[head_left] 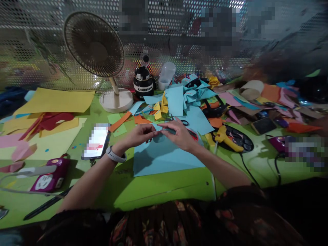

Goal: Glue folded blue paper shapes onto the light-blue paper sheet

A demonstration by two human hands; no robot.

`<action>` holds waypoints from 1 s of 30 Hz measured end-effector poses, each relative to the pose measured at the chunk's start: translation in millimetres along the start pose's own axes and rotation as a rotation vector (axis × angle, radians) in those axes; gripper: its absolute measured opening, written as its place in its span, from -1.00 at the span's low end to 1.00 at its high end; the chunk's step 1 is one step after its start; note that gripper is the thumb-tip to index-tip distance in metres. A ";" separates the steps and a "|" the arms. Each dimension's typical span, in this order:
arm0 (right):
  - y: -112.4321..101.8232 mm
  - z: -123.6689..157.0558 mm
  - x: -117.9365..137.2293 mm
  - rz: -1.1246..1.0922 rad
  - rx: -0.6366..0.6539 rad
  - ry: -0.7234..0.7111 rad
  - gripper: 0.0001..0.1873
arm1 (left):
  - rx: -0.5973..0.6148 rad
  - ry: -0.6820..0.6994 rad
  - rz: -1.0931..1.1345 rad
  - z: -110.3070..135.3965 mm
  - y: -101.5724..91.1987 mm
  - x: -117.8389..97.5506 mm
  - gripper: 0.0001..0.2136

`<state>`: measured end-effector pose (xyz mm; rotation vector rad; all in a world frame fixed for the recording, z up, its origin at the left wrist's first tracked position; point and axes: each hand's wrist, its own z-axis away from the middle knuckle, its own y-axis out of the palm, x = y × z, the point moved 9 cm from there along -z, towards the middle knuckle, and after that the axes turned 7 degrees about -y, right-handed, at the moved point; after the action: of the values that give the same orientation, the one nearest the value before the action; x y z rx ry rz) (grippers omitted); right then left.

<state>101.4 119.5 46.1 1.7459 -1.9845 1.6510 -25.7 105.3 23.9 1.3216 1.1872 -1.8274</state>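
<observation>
A small piece of light blue paper [156, 126] is pinched between my hands. My left hand [141, 135], with a pale wristband on its wrist, grips it from the left with thumb and fingers. From the other side my right hand [180, 134] has its fingertips closed on the same piece, partly hiding it. Underneath lies a large light blue sheet [164, 164] on the green table. A black scissor-like loop [185, 122] shows just behind my right hand, and a red-edged object [193, 135] is partly covered by it.
A fan [116, 99] and a black bottle [143, 83] stand at the back. Blue paper scraps [175, 99] pile up behind my hands. A yellow glue gun [227, 140] lies on the right, a phone [97, 141] on the left. Coloured paper [56, 99] covers both sides.
</observation>
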 end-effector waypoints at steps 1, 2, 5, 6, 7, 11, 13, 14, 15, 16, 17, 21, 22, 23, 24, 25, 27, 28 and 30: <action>0.9 0.1 0.3 -0.008 0.002 0.002 -0.72 | -0.005 0.020 -0.031 -0.6 0.6 0.0 -0.73; 1.8 0.1 0.6 -0.017 0.004 0.004 -0.72 | -0.011 0.036 -0.054 -1.0 1.0 0.1 -0.74; 2.8 -1.0 1.4 -0.044 0.006 -0.002 -0.73 | -0.036 0.047 -0.043 -0.4 0.2 0.2 -0.72; 1.9 -1.8 1.7 -0.055 0.003 -0.008 -0.73 | -0.037 0.041 -0.009 0.1 0.0 0.0 -0.71; 0.4 -2.7 1.7 -0.070 -0.002 -0.013 -0.73 | -0.034 0.030 0.037 0.7 -0.1 -0.3 -0.71; -12.5 -6.1 -5.4 -0.165 -0.045 0.046 -0.73 | -0.164 0.023 0.280 2.7 -18.1 -2.3 -0.61; -21.4 -7.5 -10.2 -0.225 -0.089 0.086 -0.69 | -0.343 0.018 0.390 5.8 -37.8 2.6 -0.58; -25.8 -8.2 -12.1 -0.251 -0.116 0.096 -0.67 | -0.393 -0.010 0.429 6.5 -42.8 7.5 -0.57; -29.7 -9.0 -13.8 -0.270 -0.143 0.100 -0.66 | -0.386 -0.058 0.453 5.5 -41.5 13.4 -0.55; -32.8 -9.8 -15.6 -0.281 -0.167 0.101 -0.66 | -0.318 -0.116 0.466 3.0 -33.5 19.1 -0.54; -34.4 -10.5 -17.7 -0.289 -0.183 0.102 -0.66 | -0.225 -0.168 0.479 1.1 -21.8 24.1 -0.56; -23.5 -12.8 -26.8 -0.312 -0.158 0.117 -0.67 | -0.122 -0.255 0.731 3.6 14.7 41.0 -0.70; -17.7 -13.3 -27.4 -0.312 -0.131 0.116 -0.68 | -0.186 -0.270 0.833 5.7 17.5 47.6 -0.71; -12.0 -13.9 -27.0 -0.306 -0.102 0.110 -0.68 | -0.222 -0.282 0.901 7.2 21.6 52.7 -0.72; -7.2 -14.4 -25.5 -0.297 -0.075 0.101 -0.68 | -0.255 -0.290 0.953 8.6 24.5 57.1 -0.73; -4.7 -14.9 -23.1 -0.282 -0.057 0.088 -0.68 | -0.280 -0.297 0.993 9.8 26.6 60.7 -0.74; -9.8 -14.8 -16.5 -0.225 -0.058 0.054 -0.62 | -0.311 -0.297 1.043 11.9 27.9 65.4 -0.75; -17.9 -13.5 -13.3 -0.182 -0.071 0.039 -0.57 | -0.325 -0.294 1.062 13.0 27.2 67.3 -0.74; -42.8 -6.0 -10.5 -0.077 -0.089 0.030 -0.53 | -0.353 -0.287 1.088 15.4 24.7 71.3 -0.71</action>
<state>132.9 139.1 70.6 1.7337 -1.9203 1.5316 -35.4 83.6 -49.3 1.0961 0.4180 -0.9072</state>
